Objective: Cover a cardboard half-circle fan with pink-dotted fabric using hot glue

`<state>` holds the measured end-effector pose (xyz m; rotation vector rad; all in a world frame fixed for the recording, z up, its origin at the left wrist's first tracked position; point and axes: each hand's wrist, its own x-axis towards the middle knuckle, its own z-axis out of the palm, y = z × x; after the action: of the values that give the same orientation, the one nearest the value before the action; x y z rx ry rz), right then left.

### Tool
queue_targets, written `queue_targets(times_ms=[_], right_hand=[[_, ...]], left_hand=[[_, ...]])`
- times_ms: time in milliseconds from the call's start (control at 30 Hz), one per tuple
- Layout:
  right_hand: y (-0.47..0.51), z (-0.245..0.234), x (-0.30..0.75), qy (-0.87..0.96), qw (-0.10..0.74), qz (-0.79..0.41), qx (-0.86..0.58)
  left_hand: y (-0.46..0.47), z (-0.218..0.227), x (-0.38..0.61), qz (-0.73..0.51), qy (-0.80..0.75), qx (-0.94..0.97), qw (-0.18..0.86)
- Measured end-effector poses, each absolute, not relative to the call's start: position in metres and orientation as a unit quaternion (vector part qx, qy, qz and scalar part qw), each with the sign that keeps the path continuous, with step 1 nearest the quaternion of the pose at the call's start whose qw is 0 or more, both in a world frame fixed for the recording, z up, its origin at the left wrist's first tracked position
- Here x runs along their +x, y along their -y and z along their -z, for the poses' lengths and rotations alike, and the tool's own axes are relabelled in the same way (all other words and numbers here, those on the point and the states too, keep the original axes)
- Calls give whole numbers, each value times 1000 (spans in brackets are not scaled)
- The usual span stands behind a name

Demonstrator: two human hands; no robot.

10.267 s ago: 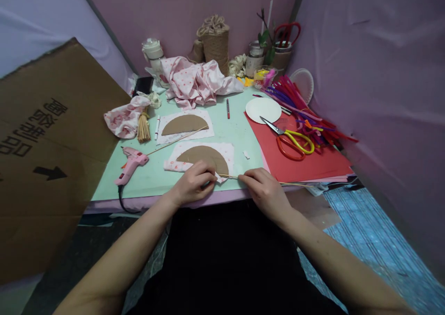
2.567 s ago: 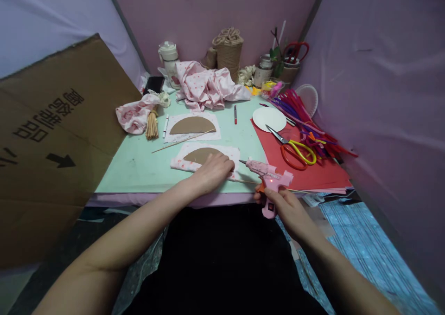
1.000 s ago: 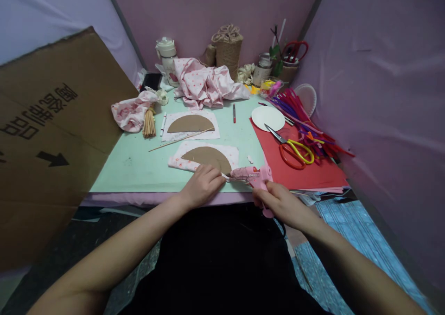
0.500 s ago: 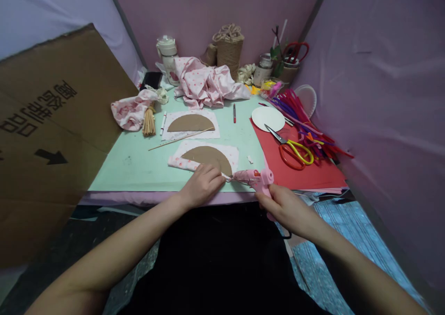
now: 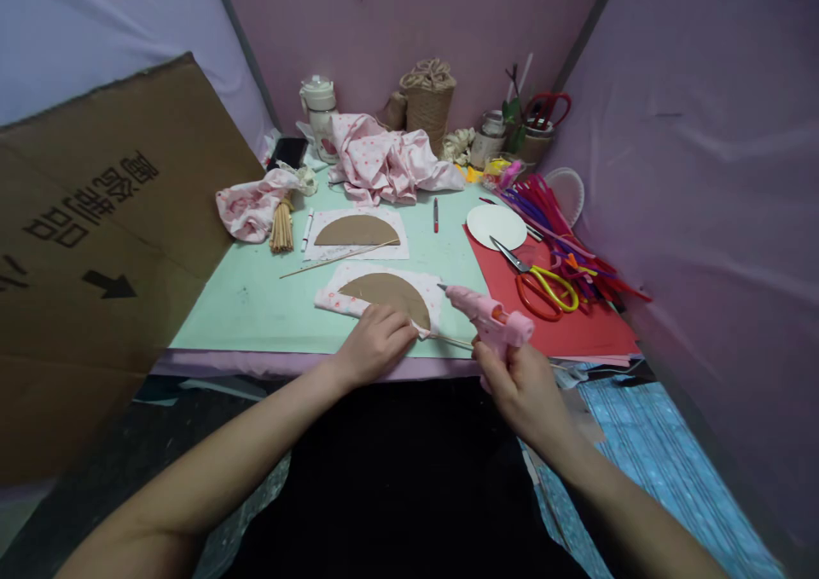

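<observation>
In my right hand (image 5: 528,396) is a pink hot glue gun (image 5: 490,316), its nozzle raised off the work and pointing to the upper left. My left hand (image 5: 377,344) presses the rolled edge of a pink-patterned white fabric (image 5: 339,303) near the table's front edge, fingers closed together on it. On that fabric lies a brown cardboard half-circle (image 5: 390,293), its straight side along the roll. A thin wooden stick (image 5: 451,340) pokes out of the fold toward my right hand. Behind it, a second cardboard half-circle (image 5: 358,230) rests on another fabric piece.
Scissors (image 5: 537,276) and a white paper plate (image 5: 496,226) lie on red sheets (image 5: 576,332) at the right, beside a heap of pipe cleaners (image 5: 550,212). Crumpled fabric (image 5: 390,165), a bottle (image 5: 318,114) and twine (image 5: 427,106) stand behind. A cardboard box (image 5: 115,246) blocks the left.
My right hand has lifted the glue gun away from the fabric's corner, up and to the right, and the stick's end now shows. My left hand stays on the fold. The view has shifted slightly.
</observation>
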<state>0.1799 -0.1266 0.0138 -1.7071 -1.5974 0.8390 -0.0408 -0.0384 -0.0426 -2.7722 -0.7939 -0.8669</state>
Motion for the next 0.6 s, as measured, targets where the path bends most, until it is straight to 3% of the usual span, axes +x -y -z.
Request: queue_targets(times_ms=[100,200,367,467,600], right_hand=[[123,3,163,533,445,-313,-648],[118,13,136,502,524,-351,-591],[111,14,96,548,536,-450,-458],[109,8,94,628,481,-447,-418],[108,4,116,660,462,-412,-426]], left_hand=[[62,19,-35,350,313,-883,-15],[91,-4,-27,375,350,-840,-176],[113,-14,-34,357,412,-779,-311],[111,-15,-65,378,454,-750,-299],[94,-17,-135,359,591,-701,-178]])
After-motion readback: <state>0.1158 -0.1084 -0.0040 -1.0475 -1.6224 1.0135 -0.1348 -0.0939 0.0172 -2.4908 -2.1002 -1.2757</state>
